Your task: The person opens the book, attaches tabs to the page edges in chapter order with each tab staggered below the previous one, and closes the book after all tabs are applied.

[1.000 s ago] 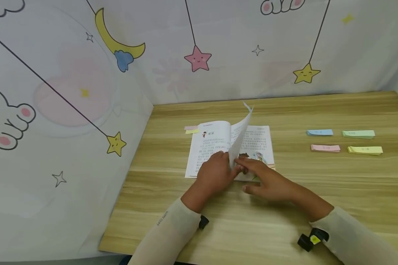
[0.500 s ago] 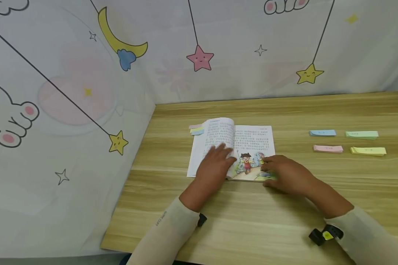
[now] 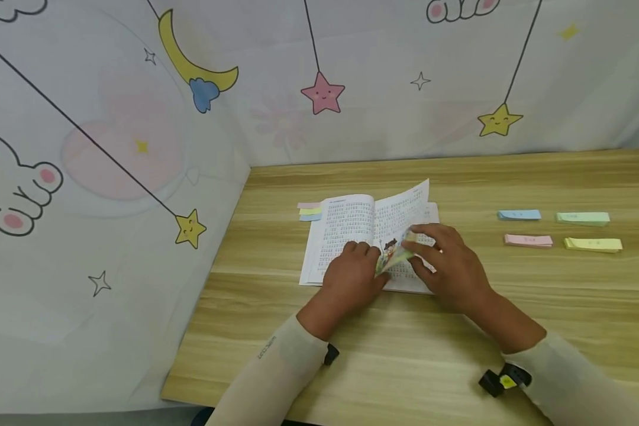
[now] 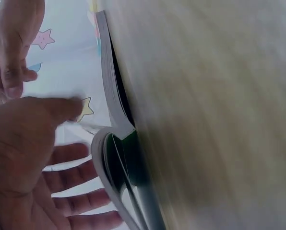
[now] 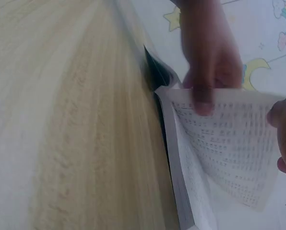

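An open paperback book (image 3: 346, 228) with printed text lies on the table. My right hand (image 3: 452, 269) pinches one right-hand page (image 3: 404, 204), lifted and bent up from the block; a cartoon picture shows on its lower part. In the right wrist view the back of this page (image 5: 224, 139) carries rows of print. My left hand (image 3: 351, 275) rests over the lower left page beside the spine, fingers extended in the left wrist view. Pink, yellow and blue sticky tabs (image 3: 310, 212) stick out from the book's upper left edge.
To the right on the wooden table (image 3: 564, 313) lie strips of sticky notes: blue (image 3: 519, 215), green (image 3: 583, 218), pink (image 3: 528, 240) and yellow (image 3: 593, 244). A cloth backdrop (image 3: 373, 130) with stars and a moon stands behind and to the left.
An earlier lifted page went over to the left, uncovering a cartoon page with a blue tab at the left edge. My right hand then raised that cartoon page.
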Action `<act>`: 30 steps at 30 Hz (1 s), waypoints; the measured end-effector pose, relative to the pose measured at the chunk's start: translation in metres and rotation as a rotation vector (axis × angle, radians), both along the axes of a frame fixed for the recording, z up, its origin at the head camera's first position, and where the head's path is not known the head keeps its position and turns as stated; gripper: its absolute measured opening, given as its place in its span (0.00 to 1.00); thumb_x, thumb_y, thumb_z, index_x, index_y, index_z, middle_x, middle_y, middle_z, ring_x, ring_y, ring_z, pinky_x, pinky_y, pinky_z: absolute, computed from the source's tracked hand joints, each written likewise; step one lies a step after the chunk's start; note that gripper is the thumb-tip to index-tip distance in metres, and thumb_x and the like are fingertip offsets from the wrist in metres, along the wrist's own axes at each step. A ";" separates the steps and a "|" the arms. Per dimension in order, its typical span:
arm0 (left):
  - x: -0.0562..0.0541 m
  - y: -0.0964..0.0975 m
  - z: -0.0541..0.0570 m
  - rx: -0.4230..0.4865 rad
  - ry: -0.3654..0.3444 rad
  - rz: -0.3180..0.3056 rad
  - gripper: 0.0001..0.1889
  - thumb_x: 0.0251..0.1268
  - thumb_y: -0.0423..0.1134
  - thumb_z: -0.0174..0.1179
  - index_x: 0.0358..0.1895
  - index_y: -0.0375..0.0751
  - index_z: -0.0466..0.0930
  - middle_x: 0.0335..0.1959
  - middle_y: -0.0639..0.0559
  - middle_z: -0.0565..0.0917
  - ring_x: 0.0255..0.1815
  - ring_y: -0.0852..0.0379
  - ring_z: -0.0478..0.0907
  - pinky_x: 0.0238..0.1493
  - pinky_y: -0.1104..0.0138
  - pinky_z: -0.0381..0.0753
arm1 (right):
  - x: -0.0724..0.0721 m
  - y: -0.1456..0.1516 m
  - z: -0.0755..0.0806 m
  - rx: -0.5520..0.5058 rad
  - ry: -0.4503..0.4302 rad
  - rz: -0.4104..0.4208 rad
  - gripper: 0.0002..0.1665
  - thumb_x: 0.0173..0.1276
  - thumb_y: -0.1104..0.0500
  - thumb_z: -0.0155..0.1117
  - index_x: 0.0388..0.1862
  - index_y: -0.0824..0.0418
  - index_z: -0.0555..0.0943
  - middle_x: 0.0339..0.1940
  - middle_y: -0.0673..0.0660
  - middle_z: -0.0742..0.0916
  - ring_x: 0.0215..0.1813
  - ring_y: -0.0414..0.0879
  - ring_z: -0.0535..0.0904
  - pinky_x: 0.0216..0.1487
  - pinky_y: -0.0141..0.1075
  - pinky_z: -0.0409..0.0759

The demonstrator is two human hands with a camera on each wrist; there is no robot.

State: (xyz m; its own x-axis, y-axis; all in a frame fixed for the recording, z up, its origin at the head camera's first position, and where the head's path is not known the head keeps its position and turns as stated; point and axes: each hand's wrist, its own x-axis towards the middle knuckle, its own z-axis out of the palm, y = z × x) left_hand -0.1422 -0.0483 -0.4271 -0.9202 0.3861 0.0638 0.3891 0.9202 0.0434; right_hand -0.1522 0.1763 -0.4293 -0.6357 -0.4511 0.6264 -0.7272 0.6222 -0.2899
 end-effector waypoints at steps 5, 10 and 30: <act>0.000 -0.005 0.000 0.163 0.175 0.177 0.43 0.68 0.42 0.67 0.80 0.38 0.54 0.55 0.39 0.78 0.49 0.46 0.80 0.31 0.59 0.84 | 0.004 0.004 0.002 0.090 -0.286 -0.053 0.37 0.57 0.56 0.82 0.62 0.63 0.77 0.60 0.62 0.80 0.57 0.59 0.79 0.47 0.52 0.82; 0.001 -0.014 0.001 0.013 0.299 0.225 0.46 0.65 0.36 0.69 0.83 0.52 0.52 0.73 0.33 0.62 0.77 0.31 0.56 0.69 0.41 0.65 | 0.000 0.022 -0.004 0.363 -0.481 0.066 0.25 0.56 0.53 0.83 0.51 0.62 0.87 0.56 0.61 0.85 0.61 0.60 0.79 0.60 0.55 0.77; 0.001 -0.004 0.006 0.088 0.030 -0.002 0.24 0.74 0.46 0.60 0.67 0.39 0.75 0.53 0.48 0.86 0.51 0.53 0.83 0.40 0.61 0.83 | 0.007 0.002 -0.005 0.024 -0.257 -0.043 0.29 0.56 0.60 0.82 0.55 0.64 0.80 0.58 0.62 0.81 0.51 0.58 0.81 0.44 0.50 0.83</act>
